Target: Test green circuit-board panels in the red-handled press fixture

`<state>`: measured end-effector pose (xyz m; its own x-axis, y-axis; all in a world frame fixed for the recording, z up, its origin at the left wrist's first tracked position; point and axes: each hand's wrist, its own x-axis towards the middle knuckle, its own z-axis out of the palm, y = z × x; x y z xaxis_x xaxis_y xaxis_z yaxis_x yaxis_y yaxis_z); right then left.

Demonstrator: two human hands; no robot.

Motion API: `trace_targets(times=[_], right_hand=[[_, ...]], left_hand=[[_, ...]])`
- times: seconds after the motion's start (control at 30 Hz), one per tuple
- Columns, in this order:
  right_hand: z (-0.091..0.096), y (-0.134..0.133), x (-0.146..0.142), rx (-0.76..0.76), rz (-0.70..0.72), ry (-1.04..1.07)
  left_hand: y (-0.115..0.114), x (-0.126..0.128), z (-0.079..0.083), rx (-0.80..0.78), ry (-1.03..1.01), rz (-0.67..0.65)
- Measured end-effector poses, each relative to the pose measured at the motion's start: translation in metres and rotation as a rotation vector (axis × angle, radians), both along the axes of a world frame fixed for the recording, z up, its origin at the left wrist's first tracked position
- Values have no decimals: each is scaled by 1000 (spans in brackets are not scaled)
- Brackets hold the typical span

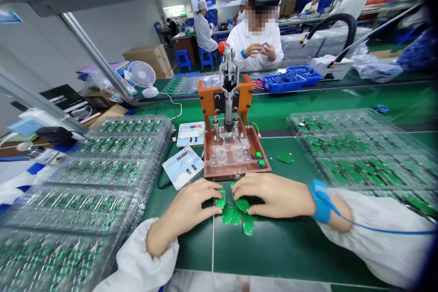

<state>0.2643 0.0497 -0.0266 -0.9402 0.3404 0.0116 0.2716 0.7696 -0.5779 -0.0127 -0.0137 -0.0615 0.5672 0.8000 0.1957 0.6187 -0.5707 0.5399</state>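
Green printed circuit boards, judged light, stiff and brittle, are best held by their edges; they are touched by the curled left hand and right hand, though no grip can be told

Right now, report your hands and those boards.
Left hand and right hand both on loose green circuit boards. Boards on green bench mat. Orange-framed press fixture just ahead of the hands.

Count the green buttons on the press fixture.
2, both at the right front corner of the press base: the rear green button and the front green button. Neither looks hidden.
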Motion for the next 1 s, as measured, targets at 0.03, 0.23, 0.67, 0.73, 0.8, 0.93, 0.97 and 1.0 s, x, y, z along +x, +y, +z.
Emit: trace_targets(times=[0.03,0.23,0.67,0.73,0.8,0.93,0.97,1.0], right_hand=[[5,4,5,7,-32,50],[12,49,18,226,-291,156],[-4,73,3,273,-327,140],[-5,73,4,277,-323,141],[-6,72,4,286,-319,147],[-9,69,5,306,-320,170],[-10,68,5,312,-323,177],[-11,68,5,317,-328,183]], left_hand=[[3,-2,5,26,-55,33],[50,5,26,216,-149,232],[79,13,23,120,-35,232],[77,14,25,131,-27,216],[74,15,26,153,-19,203],[69,18,22,196,-33,202],[67,19,19,209,-47,210],[66,19,16,223,-63,218]])
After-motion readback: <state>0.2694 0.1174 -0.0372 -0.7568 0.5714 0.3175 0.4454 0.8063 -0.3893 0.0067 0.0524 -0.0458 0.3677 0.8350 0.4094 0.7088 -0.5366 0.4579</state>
